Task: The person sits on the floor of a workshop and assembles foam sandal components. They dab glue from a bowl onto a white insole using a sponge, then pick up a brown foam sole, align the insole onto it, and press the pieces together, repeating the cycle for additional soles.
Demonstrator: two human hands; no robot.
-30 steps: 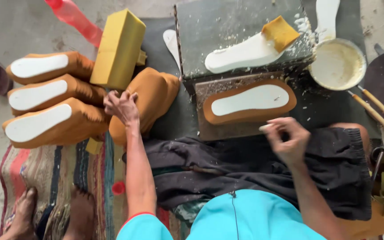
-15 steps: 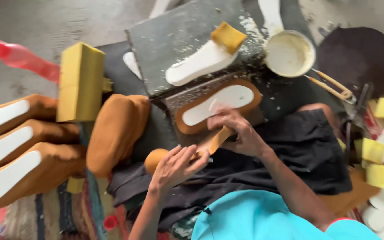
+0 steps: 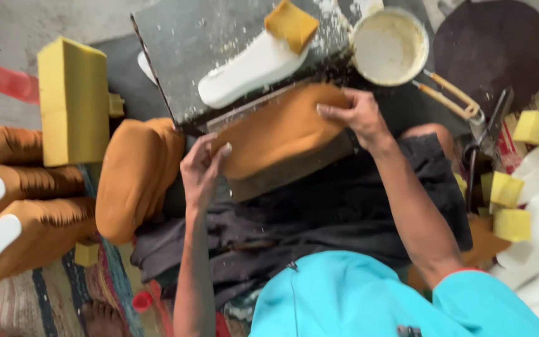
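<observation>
Seen from above, three tan shoe pieces (image 3: 26,206) lie at far left beside a yellow foam block (image 3: 73,100). The left hand (image 3: 201,171) pinches the lower-left end of a tan leather sole piece (image 3: 276,134), fingers closed on its edge. Its long axis slants up to the right, where the right hand (image 3: 360,115) clamps the other end. A glue bowl (image 3: 389,47) sits beyond.

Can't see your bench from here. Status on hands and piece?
Left hand and right hand grip tan sole piece by its ends, over the board. White insole beyond, apart.
</observation>
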